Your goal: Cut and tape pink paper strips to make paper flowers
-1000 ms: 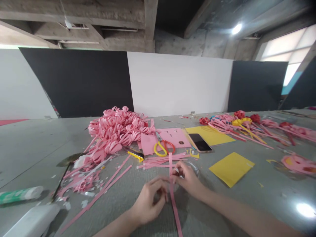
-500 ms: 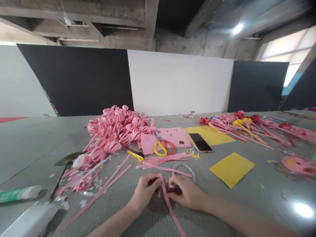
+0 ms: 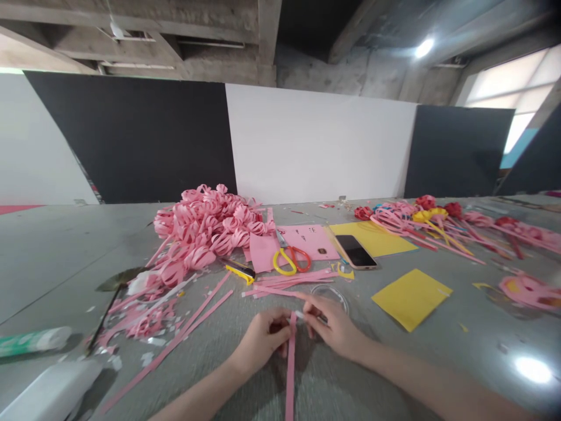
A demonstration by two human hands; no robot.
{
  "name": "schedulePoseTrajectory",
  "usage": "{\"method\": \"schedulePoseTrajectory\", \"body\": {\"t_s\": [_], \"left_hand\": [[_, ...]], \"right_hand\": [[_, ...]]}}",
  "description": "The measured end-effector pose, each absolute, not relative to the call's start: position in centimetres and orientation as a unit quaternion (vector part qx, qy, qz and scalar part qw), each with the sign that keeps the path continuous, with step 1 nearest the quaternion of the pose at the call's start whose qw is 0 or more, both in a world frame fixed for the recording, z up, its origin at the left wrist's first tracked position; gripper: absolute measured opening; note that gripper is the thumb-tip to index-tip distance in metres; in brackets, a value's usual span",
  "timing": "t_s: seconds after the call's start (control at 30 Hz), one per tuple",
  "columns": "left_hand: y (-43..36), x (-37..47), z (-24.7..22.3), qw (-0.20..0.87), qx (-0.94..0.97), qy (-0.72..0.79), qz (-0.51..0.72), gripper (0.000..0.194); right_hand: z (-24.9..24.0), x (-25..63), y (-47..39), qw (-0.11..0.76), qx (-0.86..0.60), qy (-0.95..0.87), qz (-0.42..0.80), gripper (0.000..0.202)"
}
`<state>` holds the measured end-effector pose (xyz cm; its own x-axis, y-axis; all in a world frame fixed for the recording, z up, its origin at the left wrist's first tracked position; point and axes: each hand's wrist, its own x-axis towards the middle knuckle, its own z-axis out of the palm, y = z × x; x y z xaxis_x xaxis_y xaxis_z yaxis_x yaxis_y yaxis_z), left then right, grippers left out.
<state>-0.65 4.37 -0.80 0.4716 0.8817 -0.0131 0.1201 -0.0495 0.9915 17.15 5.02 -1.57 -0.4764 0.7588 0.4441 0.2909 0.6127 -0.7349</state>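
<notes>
Over the grey surface (image 3: pixel 350 389), our left hand (image 3: pixel 258 342) pinched the pink paper strip (image 3: pixel 290 374) near its far end, best kept steady while our right hand (image 3: pixel 336 328) pinched a small white piece (image 3: pixel 300 314) beside it.

Beyond the hands, a white panel (image 3: pixel 322 143) is flanked by dark ones; daylight is apparently admitted by a window (image 3: pixel 517 79) far right.

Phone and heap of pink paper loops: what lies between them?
Scissors with yellow and red handles, resting on a pink sheet; the head view shows this.
</notes>
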Motion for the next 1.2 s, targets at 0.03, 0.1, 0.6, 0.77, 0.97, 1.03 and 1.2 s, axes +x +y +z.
{"method": "schedulePoseTrajectory", "body": {"t_s": [0.03, 0.1, 0.6, 0.77, 0.97, 1.03, 1.2], "left_hand": [[4.37, -0.67, -0.86, 0.569, 0.643, 0.389, 0.333, 0.011], [4.4, -0.73, -0.94, 0.568, 0.645, 0.39, 0.331, 0.011], [4.2, -0.61, -0.86, 0.553, 0.669, 0.384, 0.315, 0.019], [4.15, -0.56, -0.78, 0.548, 0.673, 0.386, 0.312, 0.018], [4.09, -0.47, -0.68, 0.544, 0.678, 0.388, 0.306, 0.016], [4.08, -0.44, -0.67, 0.542, 0.679, 0.389, 0.305, 0.018], [3.96, -0.35, -0.57, 0.542, 0.678, 0.395, 0.302, 0.024]], "right_hand": [[-1.59, 17.11, 4.99, 0.388, -0.323, -0.801, 0.321, 0.033], [-1.55, 17.0, 4.89, 0.382, -0.319, -0.79, 0.357, 0.042], [-1.07, 16.87, 4.47, 0.371, -0.315, -0.789, 0.375, 0.037], [-1.08, 16.89, 4.45, 0.365, -0.323, -0.793, 0.366, 0.037], [-1.14, 16.89, 4.48, 0.366, -0.328, -0.795, 0.355, 0.036], [-1.12, 16.87, 4.49, 0.37, -0.325, -0.794, 0.357, 0.036], [-1.05, 16.84, 4.53, 0.368, -0.331, -0.793, 0.355, 0.034]]}}
